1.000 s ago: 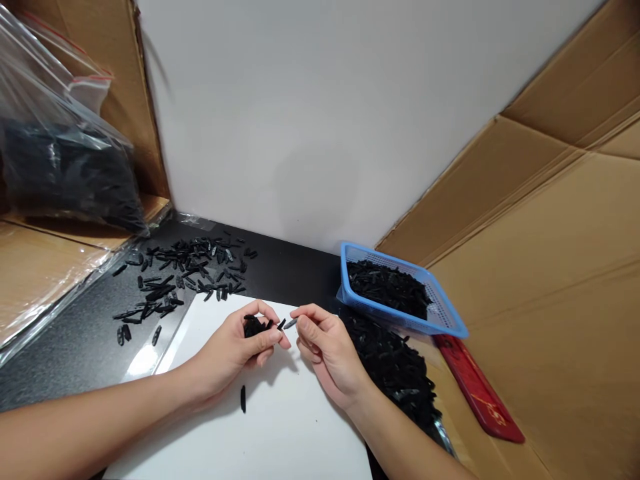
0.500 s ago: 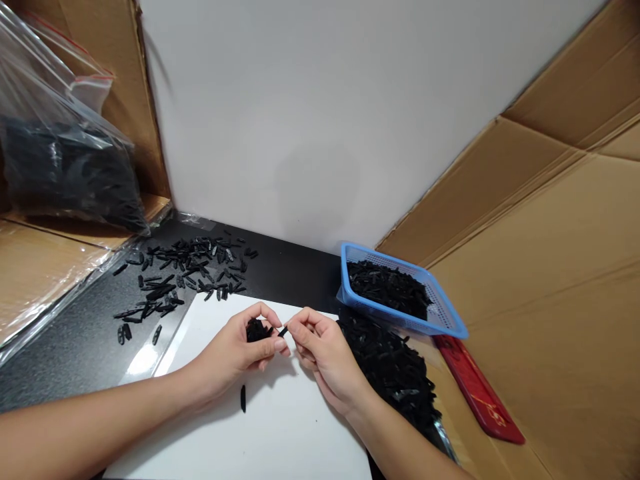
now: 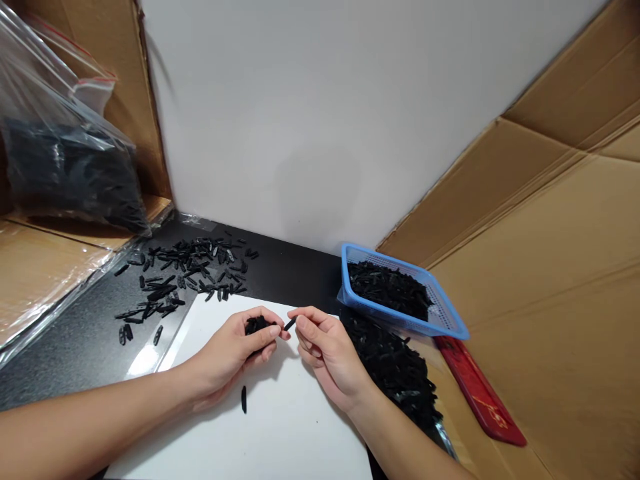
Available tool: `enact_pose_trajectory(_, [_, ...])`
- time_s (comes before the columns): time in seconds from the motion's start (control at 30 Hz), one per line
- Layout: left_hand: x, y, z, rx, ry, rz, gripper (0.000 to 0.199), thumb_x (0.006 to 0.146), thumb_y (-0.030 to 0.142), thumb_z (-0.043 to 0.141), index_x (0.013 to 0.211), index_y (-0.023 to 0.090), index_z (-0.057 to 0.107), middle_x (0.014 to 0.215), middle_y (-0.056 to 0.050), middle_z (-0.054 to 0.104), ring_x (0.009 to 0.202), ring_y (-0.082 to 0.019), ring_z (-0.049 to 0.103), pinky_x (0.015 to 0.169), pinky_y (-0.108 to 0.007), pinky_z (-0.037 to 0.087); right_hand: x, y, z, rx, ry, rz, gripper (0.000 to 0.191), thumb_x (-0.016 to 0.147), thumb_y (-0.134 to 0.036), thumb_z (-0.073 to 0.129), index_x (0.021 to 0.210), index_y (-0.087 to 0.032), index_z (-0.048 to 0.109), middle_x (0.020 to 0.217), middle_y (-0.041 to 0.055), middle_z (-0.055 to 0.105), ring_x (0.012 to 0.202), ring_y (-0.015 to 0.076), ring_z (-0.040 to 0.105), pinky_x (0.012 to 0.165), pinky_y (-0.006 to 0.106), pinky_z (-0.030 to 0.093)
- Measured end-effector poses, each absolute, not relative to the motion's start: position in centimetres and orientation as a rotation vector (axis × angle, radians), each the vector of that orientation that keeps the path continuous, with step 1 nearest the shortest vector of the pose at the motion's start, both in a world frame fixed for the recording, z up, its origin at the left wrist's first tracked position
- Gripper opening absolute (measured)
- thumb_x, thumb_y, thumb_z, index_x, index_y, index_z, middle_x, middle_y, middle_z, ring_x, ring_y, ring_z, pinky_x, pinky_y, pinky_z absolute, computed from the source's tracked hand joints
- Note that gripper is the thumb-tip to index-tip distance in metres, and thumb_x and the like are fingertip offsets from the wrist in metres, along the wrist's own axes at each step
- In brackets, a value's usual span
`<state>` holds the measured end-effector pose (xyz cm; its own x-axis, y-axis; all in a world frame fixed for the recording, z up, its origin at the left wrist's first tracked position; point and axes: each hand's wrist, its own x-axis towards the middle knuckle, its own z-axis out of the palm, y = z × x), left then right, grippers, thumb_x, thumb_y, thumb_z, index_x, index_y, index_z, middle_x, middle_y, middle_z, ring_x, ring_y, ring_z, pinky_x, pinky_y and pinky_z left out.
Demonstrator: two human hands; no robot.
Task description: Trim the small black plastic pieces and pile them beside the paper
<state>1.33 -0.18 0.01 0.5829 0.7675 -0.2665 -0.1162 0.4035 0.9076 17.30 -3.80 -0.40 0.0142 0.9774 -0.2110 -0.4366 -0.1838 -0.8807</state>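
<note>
Jutting from right grip (image 3: 324, 343): black piece (image 3: 289, 324)

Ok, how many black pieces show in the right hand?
1: a slim black piece pinched by the right hand, its free end toward the left hand. The curled fingers may hide more.

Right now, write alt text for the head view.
A left hand cups small black pieces over a white board, while the right hand pinches a single piece. Scattered pieces lie beyond on the left; on the right, a blue basket of pieces stands by a dark heap. A filled clear bag sits far left.
</note>
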Motion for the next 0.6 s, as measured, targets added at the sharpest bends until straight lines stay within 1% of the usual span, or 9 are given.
enact_pose_trajectory(0.07, [1.26,-0.13,-0.05,1.007,0.792,0.635,0.017,0.079,0.032,0.067,0.085,0.016,0.062,0.058,0.006,0.051,0.052,-0.006,0.035,0.049,-0.02,0.02,17.32,-3.83,-0.35,-1.038,-0.736,1.492,0.025,0.067,-0.033,0.079,0.081,-0.014,0.07,0.048,-0.0092,0.032,0.043,0.0045,0.015,0.039,0.02,0.009])
enact_pose_trajectory(0.13, [1.22,-0.08,-0.1,0.992,0.829,0.636,0.022,0.078,0.033,0.069,0.092,0.016,0.065,0.063,0.004,0.055,0.054,-0.006,0.038,0.051,-0.021,0.022,17.35,-3.83,-0.31,-1.031,-0.73,1.502,0.023,0.069,-0.032,0.077,0.081,-0.014,0.069,0.049,-0.0092,0.033,0.043,0.0045,0.016,0.038,0.019,0.009])
enact_pose_trajectory(0.23, [1.19,-0.06,-0.13,0.978,0.855,0.625,0.032,0.078,0.035,0.068,0.104,0.017,0.065,0.074,0.0,0.062,0.057,-0.007,0.04,0.053,-0.021,0.024,17.38,-3.79,-0.28,-0.982,-0.683,1.508,0.019,0.074,-0.033,0.071,0.071,-0.016,0.062,0.054,-0.0053,0.044,0.044,0.0053,0.024,0.038,0.018,0.013])
enact_pose_trajectory(0.3, [1.19,-0.07,-0.11,0.985,0.854,0.621,0.035,0.079,0.034,0.067,0.11,0.018,0.064,0.079,-0.001,0.064,0.058,-0.008,0.041,0.054,-0.022,0.026,17.32,-3.78,-0.35,-0.964,-0.678,1.525,0.026,0.078,-0.036,0.065,0.064,-0.017,0.055,0.059,-0.0022,0.051,0.045,0.0063,0.029,0.037,0.018,0.014])
enact_pose_trajectory(0.33, [1.2,-0.08,-0.09,0.996,0.85,0.623,0.036,0.078,0.033,0.067,0.112,0.019,0.063,0.079,0.0,0.064,0.059,-0.008,0.042,0.055,-0.022,0.027,17.25,-3.8,-0.43,-0.98,-0.692,1.534,0.029,0.079,-0.039,0.063,0.064,-0.017,0.053,0.059,-0.0021,0.052,0.044,0.0062,0.029,0.037,0.018,0.013])
enact_pose_trajectory(0.4, [1.22,-0.11,-0.05,1.036,0.837,0.631,0.038,0.077,0.031,0.067,0.114,0.02,0.062,0.077,0.001,0.062,0.06,-0.009,0.042,0.057,-0.023,0.029,17.03,-3.89,-0.65,-1.057,-0.748,1.538,0.03,0.08,-0.043,0.064,0.068,-0.017,0.054,0.055,-0.0042,0.049,0.042,0.005,0.024,0.036,0.018,0.011])
enact_pose_trajectory(0.47, [1.24,-0.13,-0.06,1.096,0.828,0.634,0.039,0.076,0.03,0.068,0.114,0.021,0.062,0.069,0.004,0.058,0.058,-0.009,0.042,0.058,-0.023,0.03,16.77,-4.02,-0.9,-1.155,-0.828,1.496,0.03,0.077,-0.045,0.068,0.072,-0.017,0.056,0.052,-0.0064,0.047,0.04,0.004,0.021,0.037,0.018,0.01])
enact_pose_trajectory(0.53, [1.27,-0.17,-0.11,1.157,0.828,0.625,0.038,0.076,0.03,0.067,0.113,0.02,0.062,0.063,0.006,0.052,0.056,-0.01,0.041,0.057,-0.024,0.029,16.56,-4.13,-1.07,-1.221,-0.91,1.422,0.03,0.072,-0.043,0.074,0.072,-0.017,0.059,0.053,-0.0067,0.048,0.039,0.0037,0.023,0.037,0.019,0.011])
enact_pose_trajectory(0.6, [1.3,-0.22,-0.15,1.202,0.828,0.61,0.037,0.077,0.029,0.066,0.112,0.02,0.061,0.062,0.006,0.052,0.055,-0.01,0.04,0.055,-0.024,0.029,16.48,-4.17,-1.1,-1.254,-0.967,1.348,0.028,0.069,-0.039,0.077,0.068,-0.016,0.061,0.055,-0.0051,0.05,0.04,0.0041,0.026,0.037,0.02,0.013])
